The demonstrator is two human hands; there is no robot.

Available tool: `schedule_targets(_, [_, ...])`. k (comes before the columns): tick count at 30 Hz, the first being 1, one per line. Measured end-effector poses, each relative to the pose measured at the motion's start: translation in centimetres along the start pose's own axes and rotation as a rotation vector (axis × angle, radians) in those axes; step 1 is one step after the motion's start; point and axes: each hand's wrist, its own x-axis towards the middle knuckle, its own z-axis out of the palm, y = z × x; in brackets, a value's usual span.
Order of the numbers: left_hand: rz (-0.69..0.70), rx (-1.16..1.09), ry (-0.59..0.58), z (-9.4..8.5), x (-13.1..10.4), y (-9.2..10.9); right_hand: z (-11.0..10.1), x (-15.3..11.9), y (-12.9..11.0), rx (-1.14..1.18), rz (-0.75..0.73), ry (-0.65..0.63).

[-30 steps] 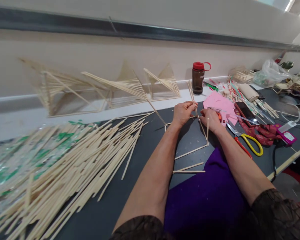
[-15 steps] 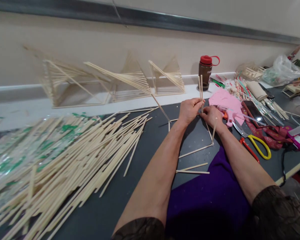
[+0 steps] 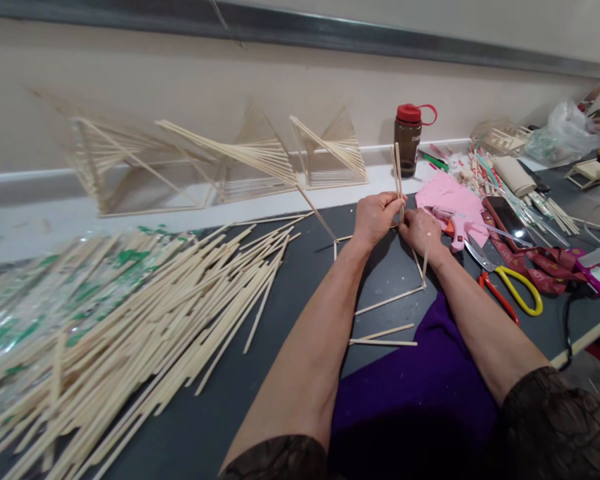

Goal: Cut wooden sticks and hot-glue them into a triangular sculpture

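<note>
Two thin wooden sticks [image 3: 397, 175] stand nearly upright, and my left hand [image 3: 377, 217] is closed on them with thumb and fingers. Right beside it, my right hand [image 3: 420, 233] is closed low at the base of these sticks, by a corner of a stick frame [image 3: 391, 301] lying on the table. Its fingertips are partly hidden, so what they pinch cannot be made out. Another stick [image 3: 425, 261] rises from the frame's near right corner, in front of my right wrist. Two loose sticks [image 3: 387, 343] lie nearer to me.
Many loose sticks [image 3: 180, 320] and plastic packs [image 3: 80, 280] cover the left side. Twisted stick models [image 3: 250, 163] stand along the wall, with a bottle [image 3: 407, 140]. At right are a pink glue gun [image 3: 457, 230], scissors [image 3: 517, 287], a phone [image 3: 505, 217] and a lanyard [image 3: 545, 273].
The view has shifted slightly. Both hands keep their places at the frame corner, and the two upright sticks stay in my left hand.
</note>
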Motion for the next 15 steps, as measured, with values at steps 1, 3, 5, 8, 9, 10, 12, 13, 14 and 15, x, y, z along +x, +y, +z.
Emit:
schedule_targets(1, [0.002,0.003,-0.002,0.00,-0.01,0.03,0.01,-0.05,-0.07,-0.008,-0.001,0.007])
schedule_targets(3, [0.008,0.006,-0.006,-0.01,-0.03,0.05,0.00,-0.09,-0.16,-0.009,-0.003,0.010])
schedule_targets(5, [0.009,0.007,-0.003,0.00,-0.04,0.04,-0.06,-0.07,-0.18,0.003,-0.004,-0.002])
schedule_targets(8, [0.006,0.005,0.004,0.04,-0.02,-0.04,-0.20,0.09,-0.17,0.020,-0.007,-0.022])
schedule_targets(9, [0.006,0.005,0.008,0.07,0.00,-0.09,-0.23,0.14,-0.17,0.024,-0.009,-0.027])
schedule_targets(10, [0.007,0.006,0.010,0.10,0.02,-0.15,-0.26,0.20,-0.18,0.026,-0.011,-0.031])
schedule_targets(12, [0.013,0.009,0.016,0.15,0.07,-0.27,-0.27,0.27,-0.22,0.025,-0.012,-0.033])
schedule_targets(13, [0.016,0.013,0.020,0.17,0.09,-0.33,-0.26,0.29,-0.24,0.023,-0.015,-0.032])
schedule_targets(14, [0.021,0.018,0.023,0.18,0.10,-0.38,-0.23,0.29,-0.27,0.021,-0.018,-0.032])
schedule_targets(15, [0.028,0.024,0.024,0.18,0.12,-0.42,-0.19,0.29,-0.28,0.018,-0.022,-0.033])
